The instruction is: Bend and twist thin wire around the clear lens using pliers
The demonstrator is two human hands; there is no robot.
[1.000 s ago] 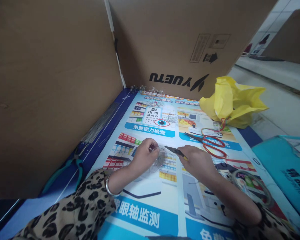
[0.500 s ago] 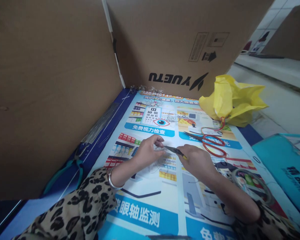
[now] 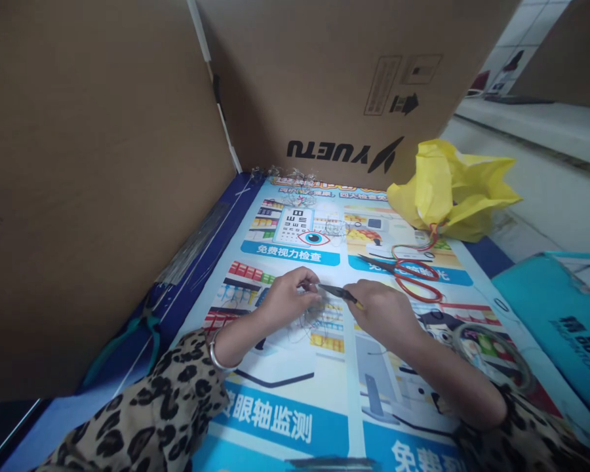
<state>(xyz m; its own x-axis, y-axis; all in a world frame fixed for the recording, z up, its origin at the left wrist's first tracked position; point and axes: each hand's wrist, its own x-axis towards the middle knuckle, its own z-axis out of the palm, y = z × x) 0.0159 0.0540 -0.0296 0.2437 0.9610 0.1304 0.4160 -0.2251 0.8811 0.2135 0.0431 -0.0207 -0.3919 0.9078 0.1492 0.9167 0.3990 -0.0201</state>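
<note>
My right hand (image 3: pixel 381 308) is closed around a pair of pliers (image 3: pixel 335 291) with dark jaws and a bit of yellow on the handle. The jaws point left and reach the fingertips of my left hand (image 3: pixel 290 298). Those fingers are pinched on a piece of thin wire (image 3: pixel 309 321), whose fine loops hang below them over the printed poster (image 3: pixel 295 364). Exactly how the jaws meet the wire is too small to make out. Just right of the pliers lie red-handled scissors (image 3: pixel 417 280).
Cardboard panels (image 3: pixel 354 78) stand at the left and back. Teal-handled pliers (image 3: pixel 150 328) and a bundle of straight wires (image 3: pixel 196 242) lie left. Wire tangles (image 3: pixel 335 226) lie farther back. A yellow bag (image 3: pixel 437 190), a wire coil (image 3: pixel 521 367) and a blue box (image 3: pixel 550 308) are right.
The camera view has shifted slightly, moving the surroundings a little left in the picture. Both hands keep nearly the same pose, with the pliers' jaws still at my left fingertips.
</note>
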